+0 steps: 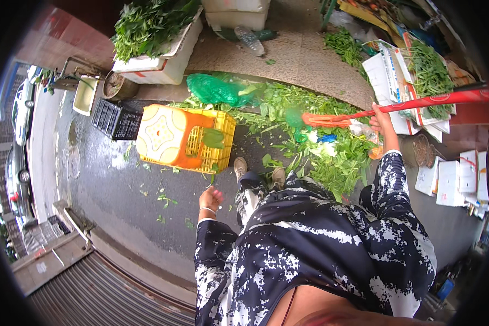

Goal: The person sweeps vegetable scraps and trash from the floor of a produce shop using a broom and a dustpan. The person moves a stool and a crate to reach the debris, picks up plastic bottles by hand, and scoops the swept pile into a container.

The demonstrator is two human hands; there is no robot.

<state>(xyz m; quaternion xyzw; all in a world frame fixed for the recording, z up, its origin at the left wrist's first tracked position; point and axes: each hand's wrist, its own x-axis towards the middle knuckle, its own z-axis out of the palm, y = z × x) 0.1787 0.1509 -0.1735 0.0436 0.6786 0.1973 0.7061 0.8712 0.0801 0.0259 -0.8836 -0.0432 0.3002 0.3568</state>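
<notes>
My right hand (pixel 381 120) is closed around the red handle (pixel 424 102) of a broom. Its orange plastic head (pixel 326 120) rests over a heap of loose leafy greens (pixel 334 163) on the ground, with blurred green bristles at its far end. My left hand (pixel 211 199) hangs beside my body with loosely bent fingers and nothing visible in it. Nearest to it is a yellow plastic crate (pixel 224 140) carrying an orange and yellow plastic stool (pixel 161 132). A green plastic bag (pixel 216 89) lies among the leaves beyond the crate.
A black crate (pixel 114 120) stands left of the yellow one. White foam boxes of greens (pixel 150 73) sit on a raised stone step (pixel 301 61) with a plastic bottle (pixel 250 40). More foam boxes (pixel 450 183) stand at right. Leaf scraps dot the wet pavement (pixel 138 203).
</notes>
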